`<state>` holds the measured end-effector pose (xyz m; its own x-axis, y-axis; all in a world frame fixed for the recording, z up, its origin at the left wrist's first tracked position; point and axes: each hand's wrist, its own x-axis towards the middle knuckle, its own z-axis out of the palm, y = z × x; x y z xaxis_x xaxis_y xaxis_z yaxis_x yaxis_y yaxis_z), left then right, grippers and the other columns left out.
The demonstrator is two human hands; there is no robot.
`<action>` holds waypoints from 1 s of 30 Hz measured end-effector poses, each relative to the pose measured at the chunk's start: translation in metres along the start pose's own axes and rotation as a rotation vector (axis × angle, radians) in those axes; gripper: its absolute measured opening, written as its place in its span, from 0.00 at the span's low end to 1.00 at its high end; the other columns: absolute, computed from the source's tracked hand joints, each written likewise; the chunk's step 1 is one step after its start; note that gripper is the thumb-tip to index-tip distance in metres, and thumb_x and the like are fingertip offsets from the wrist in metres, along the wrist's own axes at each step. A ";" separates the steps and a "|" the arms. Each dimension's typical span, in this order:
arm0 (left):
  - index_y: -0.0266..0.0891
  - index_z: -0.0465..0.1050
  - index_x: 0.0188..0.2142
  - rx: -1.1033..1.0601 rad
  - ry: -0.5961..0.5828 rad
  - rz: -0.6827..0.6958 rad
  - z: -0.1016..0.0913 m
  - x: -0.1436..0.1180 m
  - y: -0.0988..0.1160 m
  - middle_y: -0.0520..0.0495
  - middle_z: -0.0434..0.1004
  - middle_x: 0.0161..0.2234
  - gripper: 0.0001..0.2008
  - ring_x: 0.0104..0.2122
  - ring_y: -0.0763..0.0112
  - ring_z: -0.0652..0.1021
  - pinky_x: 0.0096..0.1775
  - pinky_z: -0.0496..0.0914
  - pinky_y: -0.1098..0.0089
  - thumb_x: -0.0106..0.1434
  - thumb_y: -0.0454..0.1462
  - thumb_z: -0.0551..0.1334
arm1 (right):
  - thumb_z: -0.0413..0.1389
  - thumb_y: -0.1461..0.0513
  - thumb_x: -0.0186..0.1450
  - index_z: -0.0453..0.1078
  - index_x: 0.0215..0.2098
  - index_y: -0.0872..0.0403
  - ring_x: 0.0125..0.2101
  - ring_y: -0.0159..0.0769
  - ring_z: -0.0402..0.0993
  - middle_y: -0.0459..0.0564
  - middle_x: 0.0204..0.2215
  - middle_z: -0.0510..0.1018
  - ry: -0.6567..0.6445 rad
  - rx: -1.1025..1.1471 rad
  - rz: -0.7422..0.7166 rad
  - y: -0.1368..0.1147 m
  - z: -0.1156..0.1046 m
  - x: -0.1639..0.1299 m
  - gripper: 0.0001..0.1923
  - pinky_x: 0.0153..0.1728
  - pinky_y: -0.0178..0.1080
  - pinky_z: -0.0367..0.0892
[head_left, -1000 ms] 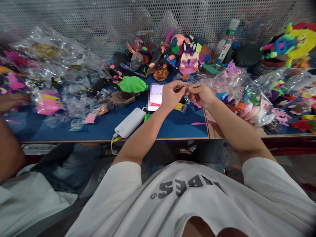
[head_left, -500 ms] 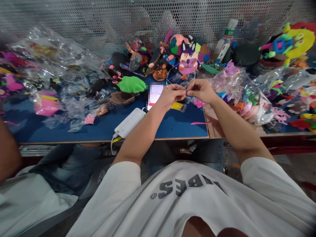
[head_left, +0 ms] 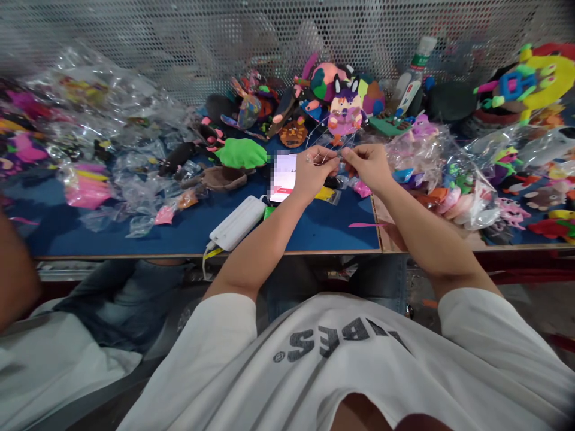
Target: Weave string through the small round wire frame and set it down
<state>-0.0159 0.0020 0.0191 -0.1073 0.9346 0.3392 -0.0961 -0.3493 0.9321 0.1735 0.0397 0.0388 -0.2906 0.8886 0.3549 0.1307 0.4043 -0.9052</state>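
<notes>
Change: since half a second ago our hands have dropped a little, and the thread loop above them now looks smaller.
Left hand [head_left: 314, 170]: pinched shut on the thread [head_left: 330, 157].
Right hand [head_left: 369, 167]: fingertips pinched on the same thread, just beside the left.
Thread: held taut between both hands, above the blue table [head_left: 314, 230], in front of the purple toy [head_left: 344, 112].
Nearby: phone [head_left: 284, 176] just left of our left hand; power bank [head_left: 236, 222] nearer the table edge.

My work spot

I sit at a blue table [head_left: 314, 230] with a wooden edge. Behind it stands a grey metal wall [head_left: 179, 36] full of little round holes. A second table [head_left: 395, 239] on my right touches the blue one.
</notes>
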 end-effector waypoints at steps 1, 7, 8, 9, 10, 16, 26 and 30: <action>0.41 0.80 0.40 0.012 -0.009 0.015 0.000 -0.001 -0.001 0.52 0.82 0.29 0.05 0.30 0.69 0.85 0.36 0.83 0.65 0.66 0.34 0.74 | 0.68 0.38 0.68 0.77 0.27 0.53 0.20 0.31 0.70 0.48 0.21 0.78 0.006 0.031 0.039 -0.001 0.003 -0.001 0.29 0.20 0.37 0.60; 0.42 0.82 0.38 0.150 -0.068 0.157 0.001 -0.004 -0.001 0.51 0.83 0.31 0.11 0.31 0.70 0.85 0.36 0.83 0.67 0.72 0.46 0.73 | 0.72 0.52 0.66 0.77 0.28 0.54 0.20 0.33 0.76 0.49 0.22 0.81 0.028 0.157 0.163 0.003 0.012 0.000 0.17 0.20 0.36 0.64; 0.42 0.82 0.38 0.177 -0.053 0.168 0.001 -0.005 -0.001 0.51 0.83 0.31 0.12 0.30 0.70 0.85 0.36 0.83 0.67 0.72 0.47 0.72 | 0.72 0.53 0.66 0.78 0.30 0.54 0.21 0.34 0.77 0.49 0.22 0.81 0.027 0.161 0.144 0.003 0.012 0.001 0.15 0.21 0.37 0.66; 0.42 0.81 0.38 0.200 -0.029 0.176 0.002 -0.005 -0.002 0.52 0.83 0.31 0.12 0.30 0.69 0.86 0.35 0.83 0.68 0.72 0.47 0.72 | 0.71 0.55 0.66 0.78 0.30 0.54 0.22 0.35 0.78 0.49 0.22 0.81 0.023 0.162 0.126 0.004 0.012 0.001 0.14 0.23 0.37 0.67; 0.42 0.81 0.38 0.222 -0.004 0.183 0.002 -0.005 -0.003 0.52 0.83 0.31 0.11 0.30 0.69 0.86 0.35 0.83 0.68 0.73 0.46 0.72 | 0.71 0.56 0.66 0.79 0.31 0.54 0.23 0.35 0.78 0.49 0.23 0.81 0.019 0.162 0.112 0.004 0.012 0.001 0.12 0.24 0.38 0.68; 0.42 0.79 0.39 0.215 0.060 0.167 0.002 -0.002 -0.010 0.52 0.85 0.32 0.10 0.27 0.69 0.86 0.30 0.82 0.70 0.74 0.44 0.70 | 0.72 0.60 0.63 0.82 0.40 0.54 0.24 0.34 0.76 0.46 0.24 0.81 0.009 0.197 0.065 0.001 0.013 -0.001 0.09 0.30 0.42 0.73; 0.41 0.78 0.41 0.094 0.059 0.084 0.002 0.002 -0.014 0.48 0.86 0.34 0.17 0.28 0.68 0.86 0.31 0.84 0.68 0.72 0.52 0.72 | 0.71 0.60 0.58 0.77 0.40 0.49 0.25 0.31 0.75 0.43 0.27 0.79 0.060 0.390 0.177 0.006 0.020 -0.003 0.14 0.24 0.36 0.63; 0.42 0.76 0.41 0.077 0.094 0.039 0.002 0.002 -0.013 0.49 0.86 0.34 0.17 0.29 0.68 0.86 0.33 0.84 0.66 0.72 0.52 0.72 | 0.75 0.57 0.56 0.75 0.38 0.49 0.30 0.30 0.76 0.43 0.33 0.79 0.073 0.459 0.165 0.004 0.022 -0.007 0.16 0.26 0.34 0.65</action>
<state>-0.0132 0.0083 0.0073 -0.2022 0.9086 0.3654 -0.0144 -0.3758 0.9266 0.1550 0.0303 0.0275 -0.2318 0.9522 0.1988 -0.2663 0.1344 -0.9545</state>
